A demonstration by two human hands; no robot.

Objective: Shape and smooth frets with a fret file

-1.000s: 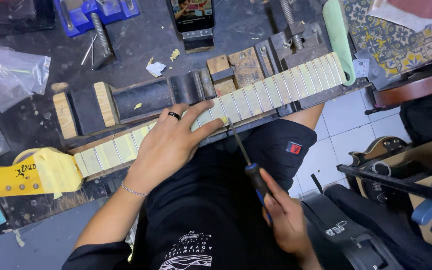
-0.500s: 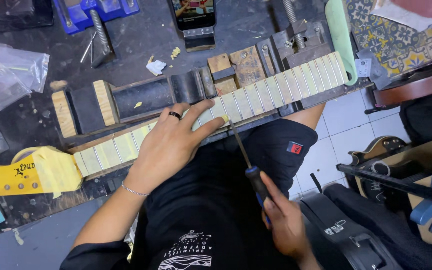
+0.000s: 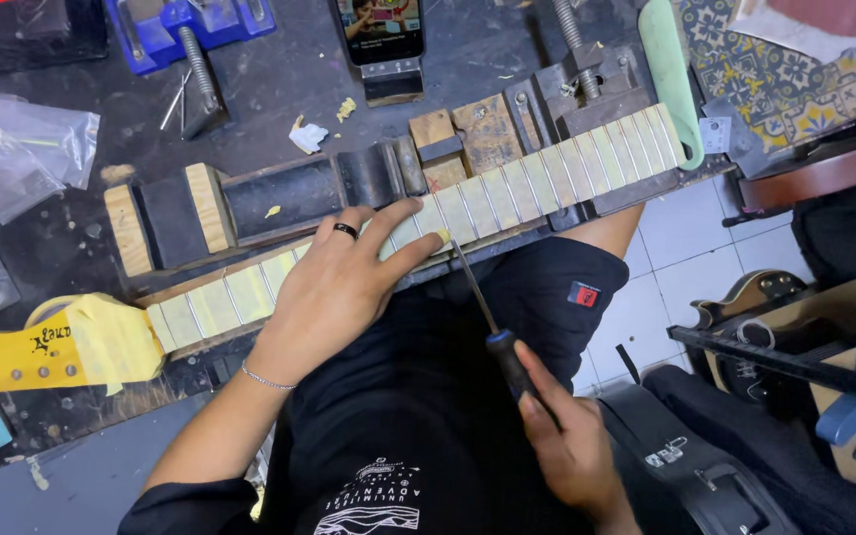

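Observation:
A guitar neck (image 3: 547, 183) with pale masking tape between its frets lies across a dark workbench, its yellow-taped headstock (image 3: 61, 347) at the left. My left hand (image 3: 344, 287), a black ring on one finger, presses flat on the middle of the fretboard. My right hand (image 3: 572, 446) grips the dark handle of a thin file (image 3: 478, 302). The file's tip rests on the fretboard edge beside my left index fingertip.
A bench vise (image 3: 587, 84) clamps the neck. A phone (image 3: 380, 28) stands propped at the back, a blue vise (image 3: 190, 30) at the rear left, a plastic bag (image 3: 22, 149) at the far left. A guitar body (image 3: 755, 297) and black case (image 3: 705, 466) lie on the tiled floor right.

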